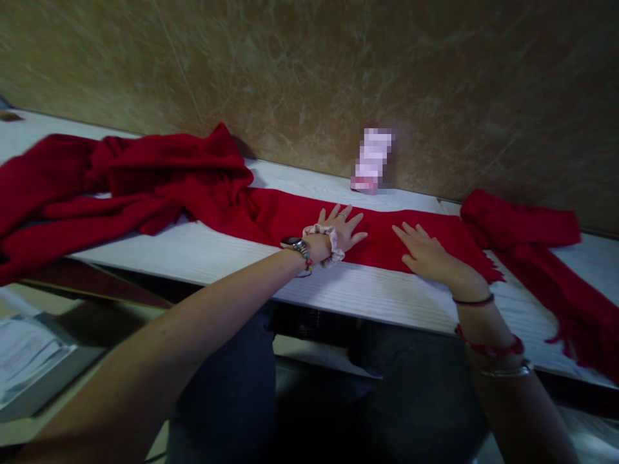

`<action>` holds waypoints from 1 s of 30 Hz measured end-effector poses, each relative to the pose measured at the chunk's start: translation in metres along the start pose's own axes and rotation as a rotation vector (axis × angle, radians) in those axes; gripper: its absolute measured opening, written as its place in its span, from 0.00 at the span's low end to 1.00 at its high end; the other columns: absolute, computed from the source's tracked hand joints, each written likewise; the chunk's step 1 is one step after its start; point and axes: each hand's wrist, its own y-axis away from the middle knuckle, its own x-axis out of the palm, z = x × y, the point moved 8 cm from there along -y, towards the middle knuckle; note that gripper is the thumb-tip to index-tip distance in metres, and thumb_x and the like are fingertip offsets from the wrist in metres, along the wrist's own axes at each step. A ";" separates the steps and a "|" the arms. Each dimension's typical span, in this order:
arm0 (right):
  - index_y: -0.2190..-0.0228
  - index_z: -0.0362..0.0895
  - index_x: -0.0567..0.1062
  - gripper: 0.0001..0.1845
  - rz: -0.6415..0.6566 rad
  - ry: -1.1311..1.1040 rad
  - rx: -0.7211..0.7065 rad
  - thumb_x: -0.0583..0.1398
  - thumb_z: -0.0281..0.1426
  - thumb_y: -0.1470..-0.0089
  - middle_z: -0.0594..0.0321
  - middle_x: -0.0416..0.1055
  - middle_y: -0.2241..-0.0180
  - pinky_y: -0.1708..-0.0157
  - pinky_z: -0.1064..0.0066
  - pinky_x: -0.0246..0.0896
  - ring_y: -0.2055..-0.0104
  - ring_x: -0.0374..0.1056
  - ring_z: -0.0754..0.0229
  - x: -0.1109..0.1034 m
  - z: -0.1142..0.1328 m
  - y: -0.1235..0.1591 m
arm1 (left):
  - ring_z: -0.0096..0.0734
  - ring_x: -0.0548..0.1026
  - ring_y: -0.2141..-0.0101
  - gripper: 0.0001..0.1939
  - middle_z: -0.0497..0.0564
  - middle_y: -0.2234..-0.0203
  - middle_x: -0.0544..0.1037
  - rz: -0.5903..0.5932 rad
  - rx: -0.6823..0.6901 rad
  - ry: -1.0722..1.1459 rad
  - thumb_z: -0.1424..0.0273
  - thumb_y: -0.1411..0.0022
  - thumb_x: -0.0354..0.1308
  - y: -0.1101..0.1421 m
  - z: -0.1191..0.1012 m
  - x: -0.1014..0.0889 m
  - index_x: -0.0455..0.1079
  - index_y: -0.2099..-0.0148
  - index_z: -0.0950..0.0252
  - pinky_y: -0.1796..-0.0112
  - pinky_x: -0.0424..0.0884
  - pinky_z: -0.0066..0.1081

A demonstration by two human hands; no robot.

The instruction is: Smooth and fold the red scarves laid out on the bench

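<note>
A red scarf [382,235] with a fringed right end lies spread lengthwise on the white wood-grain table [367,299]. My left hand [341,227] rests palm down on its middle, fingers spread, with a scrunchie, a watch and a beaded bracelet at the wrist. To the right, my right hand [425,252] lies on the scarf near the fringe, fingers stretched out. Neither hand grips the cloth. Leftward, the flat stretch runs up to a bunched heap of red cloth [159,167]; whether the two are one piece I cannot tell.
Another folded red fabric piece [522,225] with fringe hangs over the table's right front edge. A phone [372,161], its screen blurred out, leans against the marbled wall [290,84]. Below left stands a grey box [43,380] with papers. My legs are under the table.
</note>
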 end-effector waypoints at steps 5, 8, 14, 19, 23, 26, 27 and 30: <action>0.40 0.46 0.49 0.33 0.114 -0.006 0.024 0.47 0.27 0.48 0.57 0.42 0.37 0.45 0.45 0.43 0.37 0.36 0.45 0.006 0.002 0.003 | 0.48 0.43 0.39 0.27 0.53 0.38 0.46 0.063 0.015 -0.014 0.55 0.35 0.38 0.003 -0.003 0.014 0.49 0.37 0.58 0.44 0.44 0.51; 0.40 0.46 0.49 0.33 0.085 -0.014 0.020 0.48 0.28 0.48 0.56 0.42 0.37 0.45 0.46 0.45 0.37 0.37 0.45 0.000 0.001 0.002 | 0.49 0.43 0.39 0.27 0.53 0.38 0.46 0.074 0.016 -0.004 0.55 0.35 0.38 0.005 -0.003 0.016 0.49 0.37 0.58 0.44 0.44 0.51; 0.40 0.44 0.49 0.31 -0.158 0.020 -0.066 0.46 0.35 0.44 0.54 0.44 0.38 0.46 0.42 0.43 0.37 0.36 0.42 -0.018 0.023 -0.005 | 0.48 0.43 0.39 0.27 0.52 0.38 0.47 -0.006 0.035 -0.039 0.53 0.36 0.40 0.006 0.013 0.003 0.51 0.38 0.57 0.44 0.45 0.52; 0.42 0.42 0.55 0.27 -0.045 0.090 -0.089 0.42 0.33 0.42 0.53 0.48 0.39 0.47 0.42 0.44 0.39 0.43 0.43 -0.001 0.043 -0.012 | 0.47 0.44 0.39 0.27 0.54 0.38 0.49 -0.003 -0.110 -0.053 0.54 0.35 0.39 0.013 0.043 0.005 0.51 0.37 0.58 0.44 0.46 0.51; 0.42 0.40 0.56 0.28 -0.015 0.120 -0.046 0.42 0.25 0.45 0.50 0.52 0.41 0.46 0.46 0.47 0.40 0.47 0.45 0.004 0.035 -0.011 | 0.45 0.44 0.39 0.26 0.51 0.38 0.49 0.021 -0.101 -0.031 0.55 0.35 0.39 0.020 0.046 0.006 0.51 0.38 0.57 0.44 0.46 0.49; 0.43 0.40 0.57 0.30 -0.042 0.154 -0.021 0.43 0.22 0.47 0.50 0.53 0.41 0.47 0.48 0.49 0.40 0.48 0.45 0.003 0.026 -0.010 | 0.45 0.44 0.39 0.26 0.50 0.38 0.48 -0.010 -0.087 -0.049 0.55 0.36 0.40 0.021 0.053 0.001 0.53 0.38 0.56 0.44 0.46 0.48; 0.43 0.41 0.58 0.30 -0.052 0.163 -0.018 0.43 0.22 0.48 0.50 0.54 0.41 0.47 0.47 0.49 0.40 0.49 0.45 0.003 0.023 -0.009 | 0.45 0.43 0.39 0.26 0.51 0.38 0.48 -0.021 -0.094 -0.054 0.55 0.36 0.40 0.021 0.058 0.001 0.52 0.38 0.56 0.44 0.45 0.48; 0.43 0.42 0.59 0.30 -0.066 0.167 -0.011 0.44 0.21 0.49 0.50 0.53 0.41 0.49 0.45 0.51 0.40 0.48 0.44 0.003 0.018 -0.010 | 0.46 0.42 0.39 0.27 0.53 0.38 0.47 -0.027 -0.148 -0.050 0.55 0.35 0.39 0.021 0.075 0.004 0.51 0.38 0.58 0.44 0.45 0.49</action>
